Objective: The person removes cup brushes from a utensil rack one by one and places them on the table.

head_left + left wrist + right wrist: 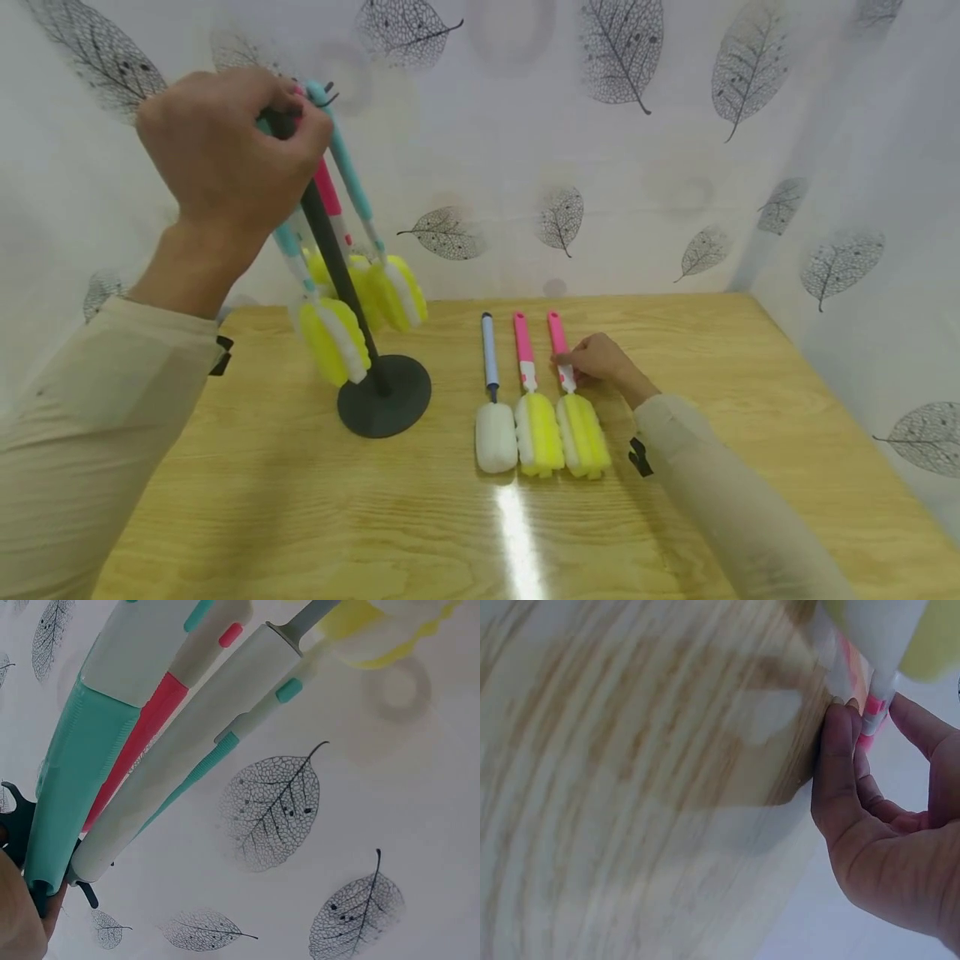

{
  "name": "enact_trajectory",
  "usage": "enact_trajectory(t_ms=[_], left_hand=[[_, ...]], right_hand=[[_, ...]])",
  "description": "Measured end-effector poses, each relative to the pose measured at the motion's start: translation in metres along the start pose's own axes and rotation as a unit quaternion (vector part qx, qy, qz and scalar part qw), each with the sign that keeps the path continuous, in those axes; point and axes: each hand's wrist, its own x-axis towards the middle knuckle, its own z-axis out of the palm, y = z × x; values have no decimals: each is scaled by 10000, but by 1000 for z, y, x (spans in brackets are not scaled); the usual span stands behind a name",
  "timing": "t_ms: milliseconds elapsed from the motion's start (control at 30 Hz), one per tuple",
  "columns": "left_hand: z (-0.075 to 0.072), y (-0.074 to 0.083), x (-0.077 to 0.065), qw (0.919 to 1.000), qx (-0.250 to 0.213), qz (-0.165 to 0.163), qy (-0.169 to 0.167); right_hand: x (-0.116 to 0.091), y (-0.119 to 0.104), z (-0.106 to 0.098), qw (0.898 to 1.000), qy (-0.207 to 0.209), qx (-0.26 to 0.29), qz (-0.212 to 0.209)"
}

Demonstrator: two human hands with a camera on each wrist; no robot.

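At the top of a black stand point(330, 242), my left hand point(232, 142) curls its fingers and thumb around the pole. Bottle brushes with yellow-and-white sponge heads hang about it, among them one teal-handled brush point(351, 175) and one pink-handled brush point(327, 187). The left wrist view shows their handles up close, a teal handle point(82, 772) and a whitish handle point(180, 742) foremost. Over the table, my right hand point(600, 360) pinches the handle of the rightmost pink-handled bottle brush point(583, 437); its thumb and fingertips point(838, 727) lie along the handle.
Left of the held brush lie another pink-handled brush point(538, 433) and a blue-handled brush point(497, 437) with a white head, side by side. The stand's round base point(408, 400) is on the wooden table point(360, 533). A leaf-patterned curtain point(480, 150) borders the back.
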Motion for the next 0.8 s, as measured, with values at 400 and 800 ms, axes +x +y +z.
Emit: enact_trajectory(t_ms=[400,800], left_hand=[[-3,-4,1,9998,-145,73,-112],[-4,-14,2,9933,-1117,200,-215]], right_hand=[[-7,-8,-17,9967,454,-236,-637],[-26,-93,-24,9705,473,851,-2205]])
